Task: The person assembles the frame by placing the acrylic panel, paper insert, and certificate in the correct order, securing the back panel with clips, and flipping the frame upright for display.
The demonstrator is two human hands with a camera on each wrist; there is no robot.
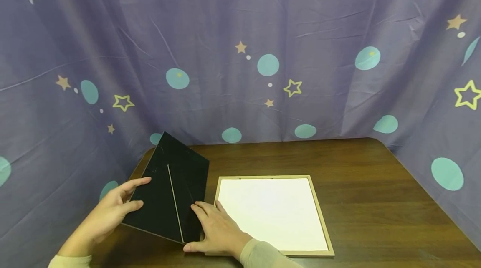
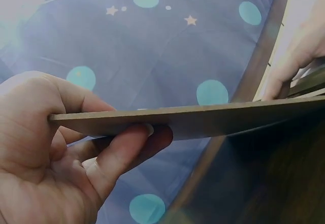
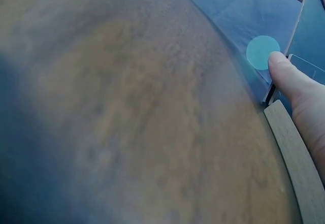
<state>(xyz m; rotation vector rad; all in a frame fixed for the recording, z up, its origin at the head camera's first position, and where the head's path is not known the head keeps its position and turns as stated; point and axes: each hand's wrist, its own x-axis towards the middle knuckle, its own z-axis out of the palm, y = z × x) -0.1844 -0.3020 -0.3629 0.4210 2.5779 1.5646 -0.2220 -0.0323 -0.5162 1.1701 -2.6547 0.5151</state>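
A black backing board (image 1: 161, 193) with a thin pale line down its face stands tilted at the table's left side. My left hand (image 1: 112, 205) grips its left edge; in the left wrist view, the board's brown edge (image 2: 193, 112) passes between thumb and fingers. My right hand (image 1: 219, 228) lies at the board's lower right side, fingers and thumb spread and touching it, over the left side of a light wooden frame (image 1: 320, 218). A white panel (image 1: 274, 213) fills the frame, which lies flat. In the right wrist view, the right thumb (image 3: 292, 76) extends along the board above the frame's rail (image 3: 292, 158).
The brown wooden table (image 1: 375, 201) extends to the right of the frame and behind it. A purple curtain (image 1: 225, 105) with stars and teal dots hangs around the table's back and sides. Small dark marks show on the frame's far rail.
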